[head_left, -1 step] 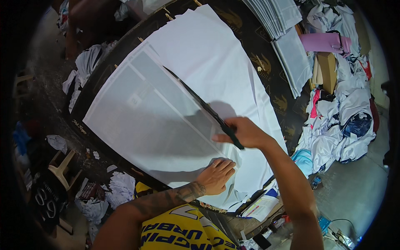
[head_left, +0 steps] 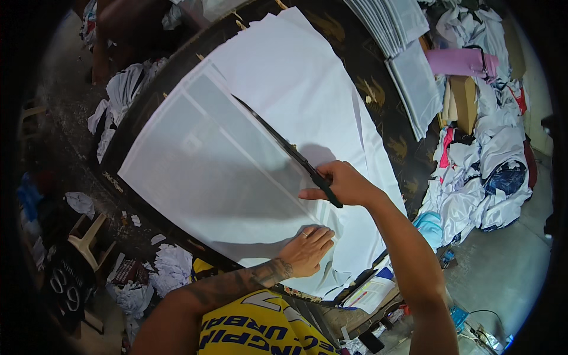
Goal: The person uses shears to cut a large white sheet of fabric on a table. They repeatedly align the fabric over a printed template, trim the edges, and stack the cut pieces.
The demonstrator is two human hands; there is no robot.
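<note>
My right hand (head_left: 346,188) grips a long pair of black scissors (head_left: 305,164) by the handles, its thumb and fingers round them. The dark blades point up and left over the cloth, along the edge of a grey printed panel (head_left: 195,148). Below, my left hand (head_left: 307,249) lies flat on the white fabric (head_left: 296,77) near its front edge, fingers stretched and holding nothing. A ring shows on one finger. Both hands cast shadows over the cloth, which wrinkles beside the left one.
The fabric covers most of a dark table (head_left: 399,130). Folded grey-white cloth (head_left: 417,89) is stacked at the far right. Beyond it lie a pink bottle (head_left: 458,61) and a heap of white cloth (head_left: 473,177). A beige stool (head_left: 89,242) stands at the left.
My right hand and the scissor handles have shifted very slightly up and left. My left hand stays where it was.
</note>
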